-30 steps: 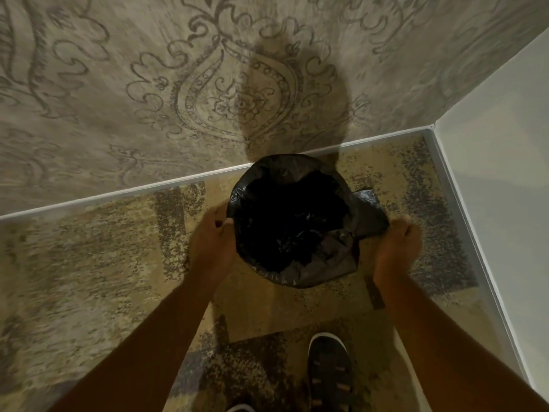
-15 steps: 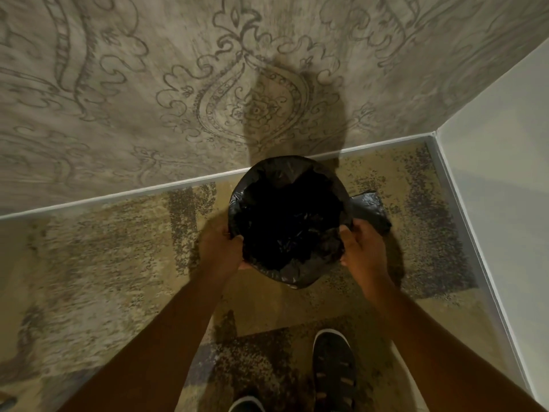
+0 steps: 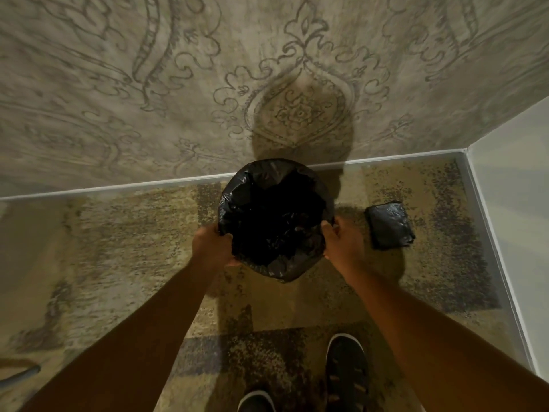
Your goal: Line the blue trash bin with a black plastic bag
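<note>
A black plastic bag (image 3: 252,185) is spread over the mouth of the round trash bin, folded down all around its rim, so the bin's blue body is hidden. It stands on the patterned carpet against the wall. My left hand (image 3: 211,244) grips the bag at the bin's near-left rim. My right hand (image 3: 344,242) grips the bag at the near-right rim. The inside of the bag is dark.
A folded pack of black bags (image 3: 389,225) lies on the carpet to the right of the bin. The patterned wall (image 3: 178,99) rises just behind the bin, and a plain wall (image 3: 517,203) closes the right side. My two shoes (image 3: 346,370) stand below.
My right hand moved in from the loose bag flap at the right to the bin's rim. The flap is now tucked, and the folded pack beside the bin is uncovered.
</note>
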The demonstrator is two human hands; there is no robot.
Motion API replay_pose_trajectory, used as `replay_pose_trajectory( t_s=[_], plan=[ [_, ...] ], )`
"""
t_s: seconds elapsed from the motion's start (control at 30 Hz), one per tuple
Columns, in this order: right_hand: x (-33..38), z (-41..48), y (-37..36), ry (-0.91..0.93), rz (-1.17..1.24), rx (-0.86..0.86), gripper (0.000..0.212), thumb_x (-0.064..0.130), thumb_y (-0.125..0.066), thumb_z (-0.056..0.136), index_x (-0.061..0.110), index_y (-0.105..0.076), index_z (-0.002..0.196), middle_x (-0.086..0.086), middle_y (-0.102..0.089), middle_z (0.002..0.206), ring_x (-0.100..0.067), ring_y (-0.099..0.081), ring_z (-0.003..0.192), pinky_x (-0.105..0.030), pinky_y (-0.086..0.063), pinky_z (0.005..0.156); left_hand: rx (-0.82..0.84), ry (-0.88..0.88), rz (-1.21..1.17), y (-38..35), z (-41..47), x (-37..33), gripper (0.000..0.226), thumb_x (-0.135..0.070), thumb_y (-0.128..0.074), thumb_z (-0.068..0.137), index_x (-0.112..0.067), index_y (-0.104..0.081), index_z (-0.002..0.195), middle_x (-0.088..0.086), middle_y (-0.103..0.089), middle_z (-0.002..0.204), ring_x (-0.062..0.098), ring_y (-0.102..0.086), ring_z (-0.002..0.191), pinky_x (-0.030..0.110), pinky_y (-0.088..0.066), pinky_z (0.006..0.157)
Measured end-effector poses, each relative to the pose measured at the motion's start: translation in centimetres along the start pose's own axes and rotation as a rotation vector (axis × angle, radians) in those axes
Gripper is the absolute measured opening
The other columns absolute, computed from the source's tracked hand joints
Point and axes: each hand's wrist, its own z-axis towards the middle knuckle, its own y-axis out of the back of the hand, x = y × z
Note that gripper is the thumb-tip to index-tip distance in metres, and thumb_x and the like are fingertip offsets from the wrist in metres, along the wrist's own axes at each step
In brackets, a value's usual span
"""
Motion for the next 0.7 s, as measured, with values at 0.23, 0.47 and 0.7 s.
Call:
replay_pose_trajectory(
  t_s=[0.23, 0.47, 0.7],
  plan=[
    [1.3, -1.2, 0.4, -0.053, -0.015, 0.041, 0.045, 0.048, -0.048, 0.105, 0.02, -0.057, 0.139, -0.013, -0.07, 0.12, -0.041, -0.07, 0.102, -0.053, -0.061, 0.084, 0.11, 0.086, -0.057, 0.8, -1.6, -0.7, 0.027, -0.014, -0.059, 0.103, -0.023, -0.069, 0.126, 0.005, -0.073, 0.122, 0.033, -0.075, 0.101, 0.047, -0.066, 0.059],
    [4.2, -4.4, 3.2, 0.006, -0.17, 0.082, 0.063, 0.051, -0.045, 0.105, 0.008, -0.043, 0.151, -0.022, -0.056, 0.145, -0.042, -0.057, 0.131, -0.05, -0.052, 0.104, 0.029, -0.147, 0.442, 2.6, -7.0, -1.8, 0.038, -0.03, -0.062, 0.098, -0.012, -0.062, 0.132, 0.016, -0.071, 0.113, 0.04, -0.07, 0.103, 0.052, -0.059, 0.094],
    [11.6, -11.3, 8.8, 0.09, -0.433, 0.045, 0.085, 0.064, -0.04, 0.102, 0.012, -0.017, 0.164, -0.019, -0.033, 0.165, -0.042, -0.038, 0.148, -0.056, -0.04, 0.113, 0.01, -0.389, 0.886, 4.4, -15.9, -6.2, 0.083, -0.064, -0.033, 0.105, -0.012, -0.017, 0.167, 0.02, -0.023, 0.174, 0.039, -0.022, 0.16, 0.056, -0.02, 0.129]
  ],
)
